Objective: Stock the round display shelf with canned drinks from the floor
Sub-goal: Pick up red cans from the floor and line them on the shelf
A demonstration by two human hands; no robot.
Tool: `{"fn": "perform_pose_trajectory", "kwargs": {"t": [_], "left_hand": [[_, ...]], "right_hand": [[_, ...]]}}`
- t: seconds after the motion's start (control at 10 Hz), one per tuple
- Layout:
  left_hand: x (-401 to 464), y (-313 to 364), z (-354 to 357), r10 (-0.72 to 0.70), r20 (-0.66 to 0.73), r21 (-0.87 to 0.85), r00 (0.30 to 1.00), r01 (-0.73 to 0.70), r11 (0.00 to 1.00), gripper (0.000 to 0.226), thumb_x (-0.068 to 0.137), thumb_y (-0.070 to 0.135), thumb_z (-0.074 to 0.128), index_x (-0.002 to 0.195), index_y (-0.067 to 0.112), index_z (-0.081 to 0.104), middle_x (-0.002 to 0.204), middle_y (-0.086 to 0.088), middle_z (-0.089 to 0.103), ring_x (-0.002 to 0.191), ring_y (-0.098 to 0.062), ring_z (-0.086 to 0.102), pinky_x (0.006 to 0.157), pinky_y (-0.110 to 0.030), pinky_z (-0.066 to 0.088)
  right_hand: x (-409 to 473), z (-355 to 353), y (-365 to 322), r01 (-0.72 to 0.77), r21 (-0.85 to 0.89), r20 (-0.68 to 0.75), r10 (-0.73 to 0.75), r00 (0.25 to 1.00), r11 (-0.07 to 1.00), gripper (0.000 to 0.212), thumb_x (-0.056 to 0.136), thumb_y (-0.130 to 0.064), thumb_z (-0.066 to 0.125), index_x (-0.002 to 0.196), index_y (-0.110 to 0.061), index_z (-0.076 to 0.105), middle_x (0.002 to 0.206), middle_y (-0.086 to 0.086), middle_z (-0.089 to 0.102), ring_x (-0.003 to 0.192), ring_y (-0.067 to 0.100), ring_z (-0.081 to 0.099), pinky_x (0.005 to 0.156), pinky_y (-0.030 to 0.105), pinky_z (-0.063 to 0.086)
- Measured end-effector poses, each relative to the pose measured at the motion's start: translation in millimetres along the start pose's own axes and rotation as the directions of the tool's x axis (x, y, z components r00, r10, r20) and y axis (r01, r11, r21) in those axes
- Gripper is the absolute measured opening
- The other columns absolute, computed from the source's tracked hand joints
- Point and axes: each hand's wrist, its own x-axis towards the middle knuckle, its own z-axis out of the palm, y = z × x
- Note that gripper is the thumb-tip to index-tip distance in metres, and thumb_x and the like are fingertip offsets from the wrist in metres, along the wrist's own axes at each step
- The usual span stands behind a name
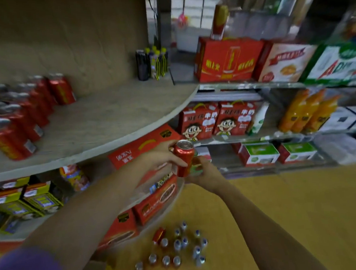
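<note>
A red drink can (184, 157) is held upright in front of me, just below the rim of the round wooden shelf (117, 117). My left hand (159, 156) grips its side, fingers curled round it. My right hand (204, 170) holds it from below and behind, partly hidden by the can. Several red cans (25, 115) stand in rows on the shelf's left part. On the yellow floor (282, 212) below stand several cans (179, 247), red and silver-blue, one red can lying on its side.
Dark bottles (151, 62) stand at the shelf's back. Red cartons (154, 199) and yellow boxes (31, 198) fill the lower round tiers. To the right, a metal rack (253, 86) holds red gift boxes, milk cartons and orange bottles.
</note>
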Motion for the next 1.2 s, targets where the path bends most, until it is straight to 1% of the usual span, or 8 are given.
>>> {"fn": "perform_pose_trajectory", "kwargs": {"t": [0.2, 0.3, 0.4, 0.7, 0.8, 0.9, 1.0, 1.2], "left_hand": [[-44, 57, -18, 0.031, -0.143, -0.194, 0.989, -0.059, 0.979, 0.069, 0.066, -0.005, 0.082, 0.126, 0.017, 0.059, 0.117, -0.009, 0.069, 0.106, -0.027, 0.067, 0.093, -0.047, 0.055], [-59, 79, -28, 0.044, -0.168, -0.240, 0.985, -0.084, 0.967, 0.075, 0.070, -0.020, 0.069, 0.132, 0.017, 0.051, 0.125, -0.003, 0.062, 0.112, -0.020, 0.061, 0.094, -0.039, 0.054], [-65, 91, -42, 0.058, -0.214, -0.244, 0.975, -0.110, 0.963, 0.075, 0.072, -0.016, 0.070, 0.135, 0.018, 0.048, 0.129, -0.004, 0.059, 0.119, -0.023, 0.057, 0.101, -0.043, 0.050], [-92, 108, -116, 0.081, -0.354, 0.057, 0.932, -0.064, 0.996, 0.065, 0.066, 0.019, 0.089, 0.124, 0.018, 0.060, 0.117, 0.002, 0.067, 0.109, -0.014, 0.062, 0.089, -0.029, 0.054], [-96, 100, -153, 0.090, -0.399, 0.127, 0.912, -0.042, 0.991, 0.071, 0.061, 0.028, 0.091, 0.124, 0.022, 0.061, 0.117, 0.004, 0.067, 0.112, -0.014, 0.061, 0.097, -0.035, 0.051], [-101, 86, -194, 0.056, -0.401, 0.195, 0.914, 0.026, 0.980, 0.073, 0.060, 0.038, 0.090, 0.126, 0.026, 0.060, 0.118, 0.008, 0.067, 0.112, -0.012, 0.061, 0.102, -0.039, 0.048], [-108, 65, -233, 0.027, -0.373, 0.244, 0.928, 0.070, 0.967, 0.069, 0.065, 0.035, 0.088, 0.127, 0.026, 0.060, 0.120, 0.010, 0.066, 0.113, -0.010, 0.060, 0.104, -0.037, 0.046], [-112, 24, -302, 0.004, -0.361, 0.367, 0.932, 0.138, 0.920, 0.062, 0.064, 0.022, 0.089, 0.120, 0.020, 0.061, 0.118, 0.003, 0.064, 0.111, -0.014, 0.059, 0.101, -0.039, 0.049]], "right_hand": [[23, -12, -46, 0.171, 0.005, -0.077, -0.170, 0.982, 0.985, 0.070, 0.072, -0.052, 0.079, 0.128, -0.028, 0.046, 0.115, -0.009, 0.062, 0.103, 0.011, 0.060, 0.086, 0.036, 0.053], [33, -10, -67, 0.218, 0.001, -0.126, -0.216, 0.968, 0.976, 0.065, 0.072, -0.045, 0.082, 0.120, -0.024, 0.043, 0.110, -0.006, 0.064, 0.098, 0.014, 0.064, 0.081, 0.038, 0.055], [43, -8, -88, 0.267, 0.025, -0.175, -0.258, 0.950, 0.963, 0.066, 0.066, -0.038, 0.087, 0.111, -0.024, 0.041, 0.104, -0.009, 0.063, 0.091, 0.008, 0.064, 0.073, 0.027, 0.052], [93, 30, -149, 0.328, 0.022, -0.141, -0.322, 0.936, 0.944, 0.075, 0.057, -0.045, 0.091, 0.113, -0.023, 0.045, 0.108, -0.003, 0.063, 0.096, 0.014, 0.064, 0.079, 0.032, 0.055], [113, 51, -173, 0.372, -0.003, -0.094, -0.370, 0.924, 0.928, 0.084, 0.055, -0.054, 0.088, 0.122, -0.023, 0.047, 0.111, -0.005, 0.063, 0.099, 0.012, 0.061, 0.082, 0.033, 0.053], [133, 73, -199, 0.374, 0.038, 0.009, -0.375, 0.927, 0.926, 0.086, 0.059, -0.048, 0.089, 0.129, -0.023, 0.046, 0.117, -0.006, 0.061, 0.101, 0.010, 0.059, 0.083, 0.026, 0.051], [149, 97, -221, 0.340, 0.102, 0.129, -0.351, 0.927, 0.935, 0.073, 0.071, -0.027, 0.087, 0.132, -0.018, 0.047, 0.116, -0.005, 0.060, 0.091, -0.001, 0.057, 0.068, 0.009, 0.044], [185, 169, -247, 0.262, 0.015, 0.139, -0.261, 0.955, 0.965, 0.064, 0.065, -0.032, 0.089, 0.118, -0.016, 0.059, 0.110, -0.004, 0.067, 0.099, 0.011, 0.065, 0.079, 0.021, 0.049]]}}
